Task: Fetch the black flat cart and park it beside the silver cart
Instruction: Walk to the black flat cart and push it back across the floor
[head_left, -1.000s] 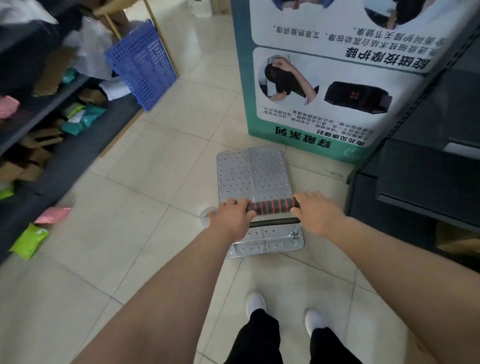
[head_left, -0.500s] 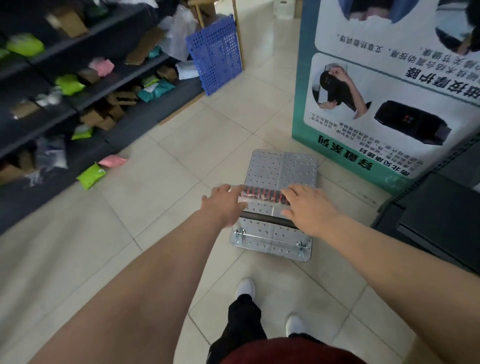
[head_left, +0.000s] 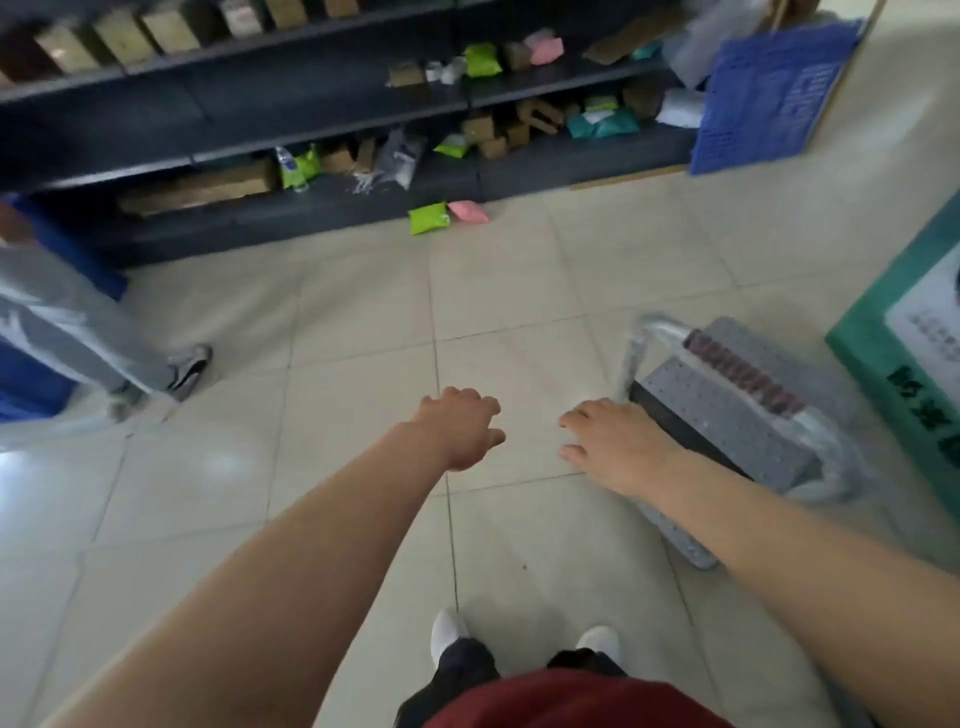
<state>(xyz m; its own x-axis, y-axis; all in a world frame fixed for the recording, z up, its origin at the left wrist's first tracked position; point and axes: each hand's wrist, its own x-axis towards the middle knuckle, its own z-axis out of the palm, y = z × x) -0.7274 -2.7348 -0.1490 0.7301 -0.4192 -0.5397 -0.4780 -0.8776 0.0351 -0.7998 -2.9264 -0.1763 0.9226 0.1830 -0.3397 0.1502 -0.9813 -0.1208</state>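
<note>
The silver cart (head_left: 727, 410) stands on the tiled floor at the right, a perforated metal deck with a push bar wrapped in a red and black grip (head_left: 743, 379). It is blurred by motion. My left hand (head_left: 462, 426) hangs over bare floor, left of the cart, fingers loosely curled and holding nothing. My right hand (head_left: 613, 441) is just off the cart's near left corner, fingers spread, not on the handle. No black flat cart is in view.
A dark shelf unit (head_left: 337, 119) with boxes and packets runs along the far side. Green and pink packets (head_left: 447, 215) lie on the floor. A blue crate (head_left: 769, 93) leans at the back right. A teal poster stand (head_left: 904, 374) is right. Another person's legs (head_left: 104, 343) are at left.
Both my hands have let go of the silver cart's handle. The view has swung left, so the cart now sits at the right and the shelves fill the far side.
</note>
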